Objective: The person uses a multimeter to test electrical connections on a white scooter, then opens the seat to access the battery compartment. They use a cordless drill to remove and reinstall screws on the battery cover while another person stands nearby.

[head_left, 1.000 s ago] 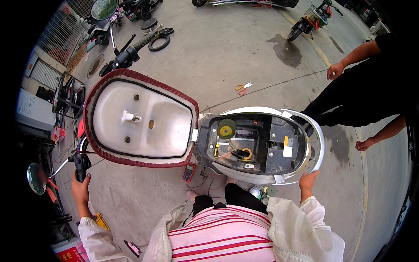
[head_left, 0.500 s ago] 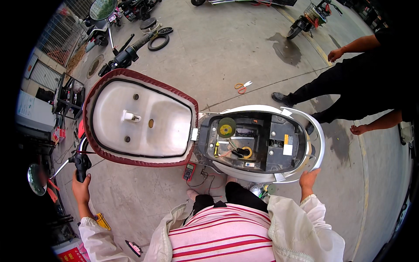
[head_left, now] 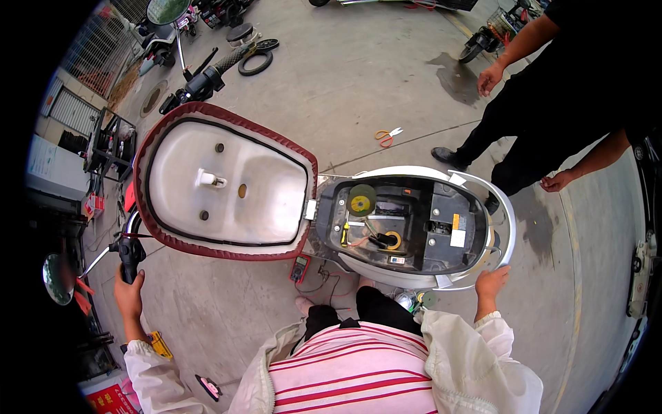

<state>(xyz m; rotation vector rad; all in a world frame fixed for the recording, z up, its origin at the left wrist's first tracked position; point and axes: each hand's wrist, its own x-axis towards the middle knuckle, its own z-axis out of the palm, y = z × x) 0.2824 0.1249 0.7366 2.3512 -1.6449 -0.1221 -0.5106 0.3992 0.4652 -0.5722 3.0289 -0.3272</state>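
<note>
An electric scooter stands in front of me, its dark red seat flipped up to the left, pale underside showing. My left hand is closed round the black handlebar grip. At the scooter's rear, my right hand grips the silver grab rail; its fingertips are partly hidden. Between my hands lies the open black storage compartment. In it are a round green disc, a yellow-handled screwdriver, a yellow tape roll and some wires.
A person in dark clothes stands beyond the scooter's rear, both hands apart from it. Orange-handled scissors lie on the concrete. Near my feet are a red multimeter with leads and a yellow case. A loose tire lies farther off.
The person in dark clothes has come nearer the scooter, moving leftward in view. My hands keep their holds, and the view has shifted slightly.
</note>
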